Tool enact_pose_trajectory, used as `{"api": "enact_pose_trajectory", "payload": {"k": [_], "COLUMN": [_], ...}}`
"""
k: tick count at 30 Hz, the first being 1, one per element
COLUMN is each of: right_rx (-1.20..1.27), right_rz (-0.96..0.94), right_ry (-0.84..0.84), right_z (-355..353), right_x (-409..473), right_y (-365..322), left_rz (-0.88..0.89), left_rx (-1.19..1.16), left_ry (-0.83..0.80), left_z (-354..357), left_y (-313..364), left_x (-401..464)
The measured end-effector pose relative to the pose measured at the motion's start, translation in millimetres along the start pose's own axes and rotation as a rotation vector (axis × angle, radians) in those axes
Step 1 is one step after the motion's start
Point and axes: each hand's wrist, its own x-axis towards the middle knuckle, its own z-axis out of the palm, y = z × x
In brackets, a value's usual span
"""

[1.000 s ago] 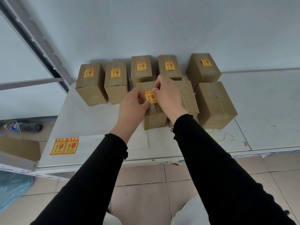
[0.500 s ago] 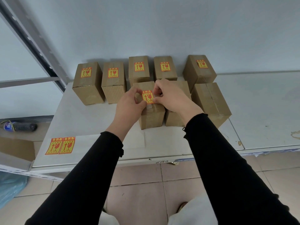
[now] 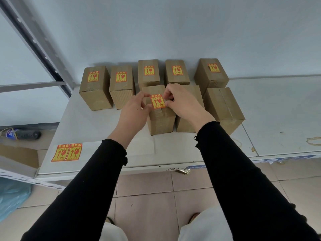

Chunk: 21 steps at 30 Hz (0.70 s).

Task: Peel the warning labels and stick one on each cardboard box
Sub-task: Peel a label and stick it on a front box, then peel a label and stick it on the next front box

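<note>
The left hand (image 3: 134, 108) and right hand (image 3: 180, 103) each pinch a side edge of a warning label (image 3: 157, 101), held upright, long axis pointing away, on top of the front-left box (image 3: 160, 117). 5 labelled boxes (image 3: 149, 73) line the wall. 2 spare labels (image 3: 66, 152) lie at the worktop (image 3: 90, 129) front-left edge.

A second ago my right hand (image 3: 182, 103) arched over the top of the front-left box (image 3: 160, 117), hiding part of the warning label (image 3: 157, 101) and most of the box beside it (image 3: 188, 124). Now it has swung round to the label's right edge, so the whole label shows, lying on the box top. My left hand (image 3: 134, 110) has slid a little outward, its grip loosened at the label's left side.
</note>
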Motion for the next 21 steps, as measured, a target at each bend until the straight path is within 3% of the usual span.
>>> {"api": "enact_pose_trajectory", "payload": {"k": [5, 12, 21], "right_rx": [-0.044, -0.058, 0.065], "right_rz": [-0.077, -0.271, -0.317], "right_ry": [0.082, 0.215, 0.026], "right_z": [-2, 16, 103], "right_x": [-13, -25, -24], "right_y": [-18, -70, -139], "left_rz": [0.119, 0.148, -0.029], "left_rx": [0.153, 0.301, 0.419], "left_ry": [0.066, 0.085, 0.049], "left_z": [-36, -89, -143], "left_y": [-18, -71, -161], "left_x": [-12, -42, -69]}}
